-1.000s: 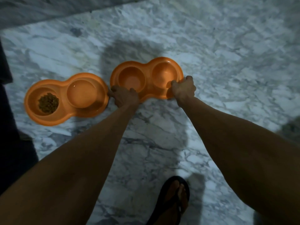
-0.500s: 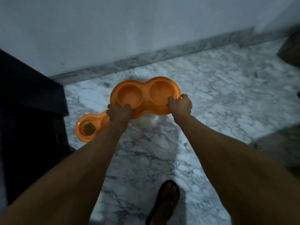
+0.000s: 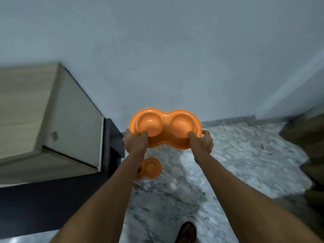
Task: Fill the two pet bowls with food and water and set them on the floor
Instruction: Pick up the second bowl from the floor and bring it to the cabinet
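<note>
An orange double pet bowl [image 3: 164,126] with two empty round wells is held up in the air in front of the wall. My left hand [image 3: 135,140] grips its near left rim, thumb over the edge of the left well. My right hand [image 3: 201,141] grips the near right rim. A second orange double bowl [image 3: 151,166] stays on the marble floor below, mostly hidden behind my left forearm; its contents are out of sight.
A light wooden cabinet [image 3: 52,120] with a dark base stands at the left. The pale wall and its marble skirting lie ahead. A dark brown object [image 3: 312,149] fills the right edge. My sandalled foot [image 3: 186,233] is on the marble floor [image 3: 236,163].
Both hands have lifted the empty orange bowl from the floor up to chest height. The view tilted up toward the wall, and the other bowl stayed on the floor.
</note>
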